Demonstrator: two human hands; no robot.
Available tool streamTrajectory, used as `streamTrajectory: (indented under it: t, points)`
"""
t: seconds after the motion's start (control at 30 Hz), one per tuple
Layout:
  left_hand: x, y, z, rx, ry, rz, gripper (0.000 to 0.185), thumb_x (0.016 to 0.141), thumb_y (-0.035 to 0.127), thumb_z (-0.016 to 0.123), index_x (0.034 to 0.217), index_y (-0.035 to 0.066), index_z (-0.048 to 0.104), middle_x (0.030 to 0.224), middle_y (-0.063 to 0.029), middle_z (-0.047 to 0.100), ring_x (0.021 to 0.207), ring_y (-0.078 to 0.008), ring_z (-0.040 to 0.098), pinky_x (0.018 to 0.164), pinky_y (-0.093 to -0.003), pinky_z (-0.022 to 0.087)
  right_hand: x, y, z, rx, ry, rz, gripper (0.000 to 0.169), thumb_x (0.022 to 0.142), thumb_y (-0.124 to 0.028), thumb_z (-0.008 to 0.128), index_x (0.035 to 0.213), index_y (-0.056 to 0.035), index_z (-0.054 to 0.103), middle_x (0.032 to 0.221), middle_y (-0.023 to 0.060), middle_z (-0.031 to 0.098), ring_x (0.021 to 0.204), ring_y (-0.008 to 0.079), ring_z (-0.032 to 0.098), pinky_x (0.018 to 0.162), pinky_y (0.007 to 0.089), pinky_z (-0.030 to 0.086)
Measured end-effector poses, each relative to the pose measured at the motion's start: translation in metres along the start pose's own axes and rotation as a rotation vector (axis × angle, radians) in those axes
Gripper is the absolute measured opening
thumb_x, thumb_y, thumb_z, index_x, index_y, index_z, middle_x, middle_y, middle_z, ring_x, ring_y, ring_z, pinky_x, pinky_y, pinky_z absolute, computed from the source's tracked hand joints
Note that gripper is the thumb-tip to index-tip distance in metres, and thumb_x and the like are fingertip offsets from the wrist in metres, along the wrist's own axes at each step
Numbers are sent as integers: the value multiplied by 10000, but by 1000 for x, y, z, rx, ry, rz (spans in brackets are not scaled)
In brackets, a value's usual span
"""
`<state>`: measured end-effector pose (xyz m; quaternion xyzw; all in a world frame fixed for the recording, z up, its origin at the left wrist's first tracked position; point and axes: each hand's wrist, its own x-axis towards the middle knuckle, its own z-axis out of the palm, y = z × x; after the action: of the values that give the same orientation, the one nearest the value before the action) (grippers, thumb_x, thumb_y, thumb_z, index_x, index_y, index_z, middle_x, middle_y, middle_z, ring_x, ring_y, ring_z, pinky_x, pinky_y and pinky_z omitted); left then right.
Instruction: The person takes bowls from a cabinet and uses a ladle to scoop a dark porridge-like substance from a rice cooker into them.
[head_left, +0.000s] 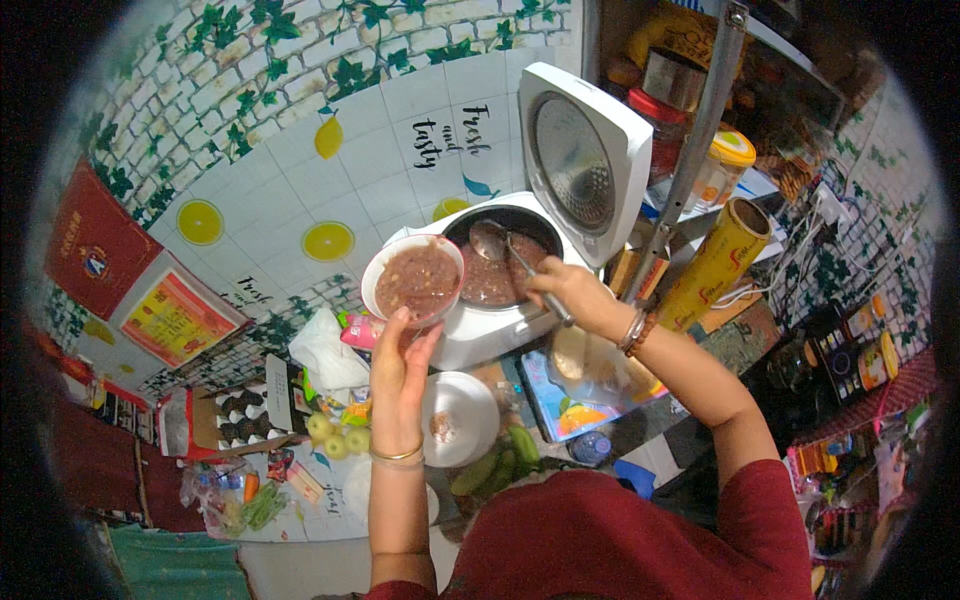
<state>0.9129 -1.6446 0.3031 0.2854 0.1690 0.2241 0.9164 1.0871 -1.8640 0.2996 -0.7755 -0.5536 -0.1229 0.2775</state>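
Note:
My left hand (405, 352) holds a white bowl with a red rim (366, 289) from below. Brownish-red porridge (418, 279) fills much of the bowl. Just right of it stands a white rice cooker (480, 337), its lid (637, 157) raised. My right hand (570, 292) is closed around the handle of a metal ladle (487, 240), whose head is in the dark inner pot over more of the same porridge (491, 281). The bowl overlaps the left edge of the cooker. Part of the handle is hidden by my fingers.
Below the cooker sits a white dish (476, 442) with some residue. Green apples (335, 445), a white plastic bag (330, 352) and a carton of eggs (244, 412) are at left. Long green vegetables (523, 446) and a bottle (590, 447) lie nearer me. A metal post (686, 157) and yellow tube (712, 262) stand right.

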Motion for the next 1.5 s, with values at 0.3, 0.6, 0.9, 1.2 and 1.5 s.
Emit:
streamTrajectory:
  t: [0.3,0.6,0.9,1.2,1.5]
  points:
    - [-5,2,0,22,3,-11,396,835,123,606,1162,-39,453,1165,-171,515,1071,-303,532,923,-432,473,6,-10,17,663,288,402,133,819,-124,614,865,-4,648,770,113,659,722,146,641,641,277,494]
    - [-3,3,-9,4,55,-19,381,824,102,618,1137,-58,470,1140,-175,535,1048,-311,548,915,-443,481,1,-13,-15,1133,508,848,140,826,-69,582,855,61,625,813,115,629,662,224,661,563,263,562]
    - [-1,0,-12,61,86,-41,318,817,107,627,1084,-25,515,1053,-137,574,954,-250,588,847,-394,519,19,-26,-70,1055,574,766,160,822,-66,577,867,82,618,735,135,638,620,194,656,568,262,568]
    - [8,-21,4,97,24,-111,320,815,116,628,1083,-31,531,1066,-134,577,978,-235,577,847,-371,511,43,-59,-150,1021,580,627,152,839,-80,582,886,61,615,796,130,635,655,183,651,616,263,560]
    - [21,-38,32,-19,-125,-111,462,817,92,634,1215,-15,426,1188,-178,494,1098,-312,507,931,-438,470,6,-100,-146,380,267,74,107,808,-98,640,887,-26,641,812,96,640,733,168,637,642,283,527]
